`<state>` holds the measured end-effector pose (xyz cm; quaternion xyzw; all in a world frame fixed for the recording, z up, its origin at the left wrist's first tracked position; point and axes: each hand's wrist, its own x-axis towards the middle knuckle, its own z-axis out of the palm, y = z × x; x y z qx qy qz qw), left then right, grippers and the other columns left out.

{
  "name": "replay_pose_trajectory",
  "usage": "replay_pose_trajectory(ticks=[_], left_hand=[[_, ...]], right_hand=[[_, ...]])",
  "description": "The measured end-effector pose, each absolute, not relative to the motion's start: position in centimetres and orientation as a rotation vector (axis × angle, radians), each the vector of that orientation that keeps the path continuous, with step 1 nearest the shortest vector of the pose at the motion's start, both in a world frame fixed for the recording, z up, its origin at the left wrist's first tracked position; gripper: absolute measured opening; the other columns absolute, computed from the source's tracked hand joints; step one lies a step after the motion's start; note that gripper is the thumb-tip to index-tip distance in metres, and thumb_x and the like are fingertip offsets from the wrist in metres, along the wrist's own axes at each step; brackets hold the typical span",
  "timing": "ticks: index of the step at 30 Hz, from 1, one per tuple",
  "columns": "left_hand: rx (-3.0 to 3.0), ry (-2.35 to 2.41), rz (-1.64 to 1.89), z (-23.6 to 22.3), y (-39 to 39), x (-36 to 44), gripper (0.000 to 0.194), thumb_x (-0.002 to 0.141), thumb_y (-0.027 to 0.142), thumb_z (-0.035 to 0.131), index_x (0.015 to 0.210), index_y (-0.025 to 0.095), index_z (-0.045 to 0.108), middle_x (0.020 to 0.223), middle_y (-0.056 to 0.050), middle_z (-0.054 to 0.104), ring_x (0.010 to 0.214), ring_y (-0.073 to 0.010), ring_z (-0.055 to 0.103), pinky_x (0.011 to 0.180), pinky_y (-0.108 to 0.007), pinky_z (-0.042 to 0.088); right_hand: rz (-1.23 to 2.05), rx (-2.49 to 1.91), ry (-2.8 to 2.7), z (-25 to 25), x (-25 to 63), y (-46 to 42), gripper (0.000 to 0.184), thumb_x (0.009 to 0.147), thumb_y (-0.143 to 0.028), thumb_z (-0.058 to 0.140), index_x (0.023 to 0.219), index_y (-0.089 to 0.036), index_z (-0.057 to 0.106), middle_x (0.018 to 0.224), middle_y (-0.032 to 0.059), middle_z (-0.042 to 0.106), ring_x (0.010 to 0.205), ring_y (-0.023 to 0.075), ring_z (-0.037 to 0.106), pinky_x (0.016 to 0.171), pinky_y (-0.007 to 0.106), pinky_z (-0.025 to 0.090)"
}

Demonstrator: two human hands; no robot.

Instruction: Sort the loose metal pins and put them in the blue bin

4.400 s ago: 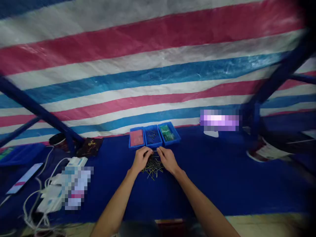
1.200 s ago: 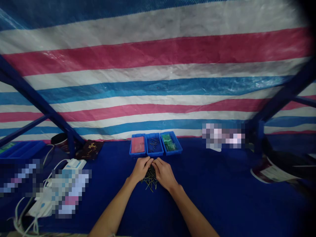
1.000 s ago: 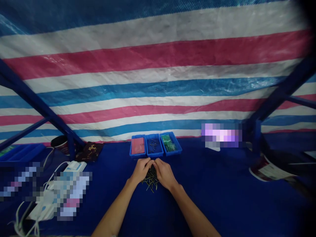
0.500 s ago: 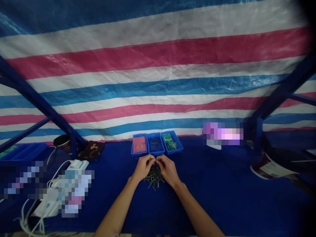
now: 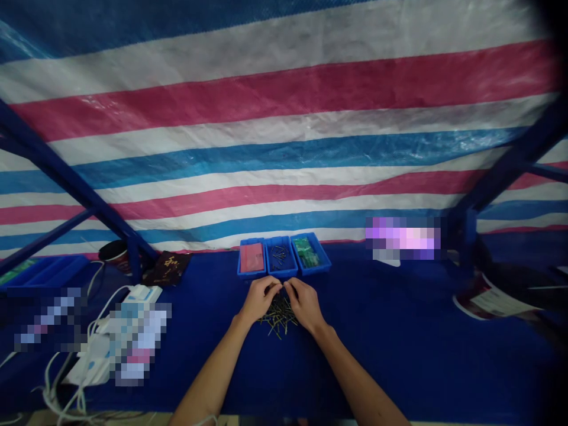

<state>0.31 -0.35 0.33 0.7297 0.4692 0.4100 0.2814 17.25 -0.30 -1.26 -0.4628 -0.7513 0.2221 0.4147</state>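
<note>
Over the far side of a loose pile of long, thin, dark and brassy screws [image 5: 279, 322], my left hand [image 5: 262, 296] and my right hand [image 5: 304, 300] almost meet at the fingertips. The left thumb and fingers are pinched together; what they hold, if anything, is too small to make out. My right hand is closed in the same way, its fingertips hiding whatever may be between them. Just beyond the hands stands a blue tray [image 5: 289, 274] with several similar pieces in it.
Beside that tray are a blue tray with pink packets [image 5: 252, 258] and another with green bags [image 5: 307, 253]. A white power strip [image 5: 95, 358] with cables lies left, near a dark brown packet [image 5: 169, 267]. A tub [image 5: 492, 296] stands right. Blue frame bars [image 5: 75, 186] flank the table.
My fingertips have drawn slightly apart over the pile; the thin piece faintly visible between them before no longer shows. The whole view has shifted slightly. The trays have stayed put.
</note>
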Motion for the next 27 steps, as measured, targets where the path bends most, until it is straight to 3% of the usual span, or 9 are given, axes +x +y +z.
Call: replay_pose_trajectory(ticks=[3,6,11,13,27], left_hand=[[1.961,1.257,1.097,0.43,-0.37,0.32,0.026,0.096,0.030,0.054,0.079,0.015,0.066,0.072,-0.002,0.065,0.066,-0.0135,0.057,0.066,-0.023,0.042],[1.957,1.258,1.096,0.50,-0.38,0.29,0.027,0.097,0.031,0.053,0.079,0.015,0.066,0.072,-0.002,0.065,0.066,-0.0134,0.057,0.067,-0.023,0.042],[1.933,1.293,1.111,0.51,-0.36,0.17,0.029,0.097,0.033,0.053,0.078,0.014,0.065,0.071,-0.001,0.064,0.064,-0.0125,0.054,0.064,-0.022,0.040],[1.933,1.293,1.105,0.51,-0.34,0.13,0.029,0.097,0.033,0.053,0.079,0.014,0.065,0.071,-0.001,0.063,0.063,-0.0121,0.054,0.063,-0.022,0.039],[1.941,1.279,1.099,0.45,-0.36,0.27,0.028,0.097,0.032,0.053,0.079,0.015,0.066,0.072,-0.002,0.065,0.066,-0.0131,0.056,0.065,-0.023,0.041]], right_hand=[[0.521,-1.244,-1.891,-1.63,17.24,-0.12,0.040,0.104,-0.035,0.038,0.068,-0.020,0.051,0.061,-0.0007,0.054,0.054,0.0135,0.049,0.057,0.026,0.029],[0.572,-1.228,-1.883,-1.42,17.36,-0.11,0.042,0.104,-0.037,0.037,0.068,-0.020,0.052,0.060,-0.0008,0.055,0.054,0.0135,0.050,0.058,0.026,0.031],[0.685,-1.070,-1.821,-0.87,17.47,-0.32,0.016,0.099,-0.033,0.050,0.100,-0.022,0.062,0.086,0.0016,0.068,0.073,0.0160,0.061,0.069,0.025,0.042],[0.696,-1.034,-1.822,-0.92,17.43,-0.34,0.014,0.098,-0.029,0.052,0.104,-0.023,0.063,0.091,0.0019,0.068,0.076,0.0164,0.062,0.071,0.026,0.044],[0.630,-1.125,-1.816,-1.31,17.52,-0.18,0.023,0.101,-0.029,0.044,0.087,-0.022,0.061,0.081,0.0022,0.065,0.075,0.0172,0.061,0.071,0.027,0.042]])
